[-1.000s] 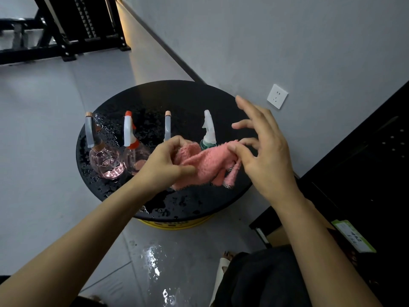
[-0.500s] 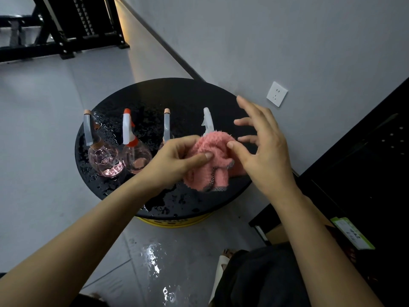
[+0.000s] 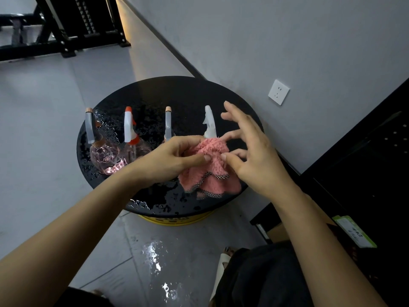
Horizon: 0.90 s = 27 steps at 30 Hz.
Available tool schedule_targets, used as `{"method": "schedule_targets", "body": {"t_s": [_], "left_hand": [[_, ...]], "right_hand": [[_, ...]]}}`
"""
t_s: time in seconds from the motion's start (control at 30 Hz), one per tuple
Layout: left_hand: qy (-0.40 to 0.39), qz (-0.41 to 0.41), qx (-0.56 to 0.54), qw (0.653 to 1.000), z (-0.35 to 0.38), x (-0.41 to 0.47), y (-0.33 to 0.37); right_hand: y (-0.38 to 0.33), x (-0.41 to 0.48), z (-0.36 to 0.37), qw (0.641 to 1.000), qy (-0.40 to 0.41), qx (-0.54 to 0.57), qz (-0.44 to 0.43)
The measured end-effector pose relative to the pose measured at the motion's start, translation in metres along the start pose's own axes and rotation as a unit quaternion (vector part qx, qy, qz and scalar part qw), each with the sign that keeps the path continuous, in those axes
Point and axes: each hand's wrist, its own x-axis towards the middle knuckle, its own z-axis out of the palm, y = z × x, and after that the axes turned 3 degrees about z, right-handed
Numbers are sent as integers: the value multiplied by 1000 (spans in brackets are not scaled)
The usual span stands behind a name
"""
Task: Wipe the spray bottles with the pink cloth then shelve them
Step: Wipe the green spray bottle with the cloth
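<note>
Several spray bottles stand in a row on a wet round black table (image 3: 177,94). The leftmost bottle (image 3: 99,149) and the red-nozzled bottle (image 3: 130,140) hold pink liquid. A third bottle (image 3: 168,122) shows only its nozzle behind my left hand. The white-nozzled bottle (image 3: 209,122) stands at the right, its body hidden by the pink cloth (image 3: 210,171). My left hand (image 3: 170,160) pinches the cloth's top left between thumb and fingers. My right hand (image 3: 250,151) pinches the cloth's right side with thumb and a finger, the other fingers spread.
The table top carries water drops and sits on a yellow base (image 3: 177,219). A wall with a white socket (image 3: 278,91) is close behind. A black shelf unit (image 3: 365,162) stands at the right. The floor (image 3: 155,251) below is wet. A black frame (image 3: 66,29) stands far left.
The cloth went from stretched between both hands to bunched and draped over the white-nozzled bottle. Both hands came closer together above that bottle.
</note>
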Motion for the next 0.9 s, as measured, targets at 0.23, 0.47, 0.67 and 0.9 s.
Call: {"method": "schedule_targets", "body": {"t_s": [0.23,0.47,0.67,0.9], "left_hand": [[71,-36,314,946,-19,-2,-1],[192,-2,534,823,-10,-6,2],[251,-21,321,913,9,3,-4],[230,-178,-183,939,45,23,-1]], "right_hand": [[11,2,-11,994,55,-95,10],[14,1,-17,990,89,-111,21],[9,3,-7,990,117,-78,15],[0,-2,9,996,77,-18,-36]]}}
